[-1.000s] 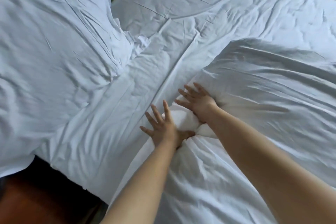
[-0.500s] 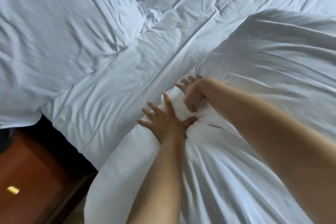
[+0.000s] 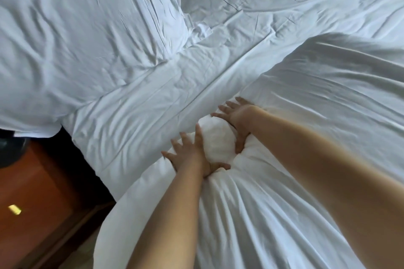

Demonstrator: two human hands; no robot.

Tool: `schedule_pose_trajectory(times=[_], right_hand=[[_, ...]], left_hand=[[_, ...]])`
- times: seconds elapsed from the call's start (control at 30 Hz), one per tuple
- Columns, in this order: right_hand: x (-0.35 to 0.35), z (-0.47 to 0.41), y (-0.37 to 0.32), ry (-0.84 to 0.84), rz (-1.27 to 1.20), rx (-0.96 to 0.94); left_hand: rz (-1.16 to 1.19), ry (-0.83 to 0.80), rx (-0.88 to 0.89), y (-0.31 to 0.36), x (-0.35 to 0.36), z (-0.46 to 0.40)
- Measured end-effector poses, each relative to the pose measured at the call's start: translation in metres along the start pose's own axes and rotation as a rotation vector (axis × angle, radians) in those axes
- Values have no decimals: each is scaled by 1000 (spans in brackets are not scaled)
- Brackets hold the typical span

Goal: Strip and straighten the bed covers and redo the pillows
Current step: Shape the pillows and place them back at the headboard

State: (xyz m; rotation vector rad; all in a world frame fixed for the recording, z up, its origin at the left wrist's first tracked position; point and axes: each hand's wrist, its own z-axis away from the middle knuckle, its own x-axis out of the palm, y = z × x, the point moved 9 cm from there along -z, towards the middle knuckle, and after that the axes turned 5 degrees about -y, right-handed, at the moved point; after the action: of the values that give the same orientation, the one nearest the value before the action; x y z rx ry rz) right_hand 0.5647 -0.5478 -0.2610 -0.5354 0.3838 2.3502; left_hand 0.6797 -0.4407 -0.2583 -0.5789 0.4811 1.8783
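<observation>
The step in hand looks like redoing a pillow: both hands work at the bunched end of a pillow [image 3: 273,214] in its white case, which lies at the near right of the bed and reaches over the bed's near edge. The left hand [image 3: 192,157] lies against the left side of a rounded white bulge [image 3: 215,140] — the stuffing or the gathered cloth, I cannot tell which — with its fingers spread and nearly straight and its thumb pressed into the folds below. The right hand [image 3: 239,120] cups the bulge from the right, fingers spread over the top and thumb dug into the crease beside it; neither hand is closed tight round anything. Next, I judge, the bulge needs pushing down into the case and the loose cloth drawing smooth over it, which calls for a firmer hold on the cloth. A second pillow [image 3: 83,46] lies at the far left corner, overhanging the left edge, well apart from the hands. The creased sheet [image 3: 153,105] between the two pillows is not yet straightened. A wooden bedside cabinet [image 3: 37,199] stands just beside the bed's left edge — clear of the work.
</observation>
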Motion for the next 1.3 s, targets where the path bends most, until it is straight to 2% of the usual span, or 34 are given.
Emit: schedule_pose_trajectory(times=[0.1, 0.27, 0.33, 0.47, 0.73, 0.9, 1.07, 1.2, 1.3], right_hand=[[5, -8, -1, -23, -6, 28], [-3, -12, -7, -40, 65, 95], [-5, -13, -8, -75, 94, 127], [-14, -7, -4, -95, 88, 183], [-58, 32, 1, -77, -13, 267], [-130, 37, -16, -40, 55, 284], [-248, 12, -36, 111, 72, 239], [-332, -3, -11, 256, 15, 292], [-364, -20, 3, 356, 2, 335]], left_hand=[[9, 32, -97, -8, 4, -3], [-20, 103, -88, -9, 3, -10], [13, 132, -57, -12, 0, -15], [114, 53, 75, -14, -9, -23], [75, 56, 294, -17, -49, -13], [135, 80, 299, -56, -93, -20], [159, 179, 278, -122, -184, -53], [152, 253, 298, -143, -277, -90], [81, 335, 269, -153, -323, -112]])
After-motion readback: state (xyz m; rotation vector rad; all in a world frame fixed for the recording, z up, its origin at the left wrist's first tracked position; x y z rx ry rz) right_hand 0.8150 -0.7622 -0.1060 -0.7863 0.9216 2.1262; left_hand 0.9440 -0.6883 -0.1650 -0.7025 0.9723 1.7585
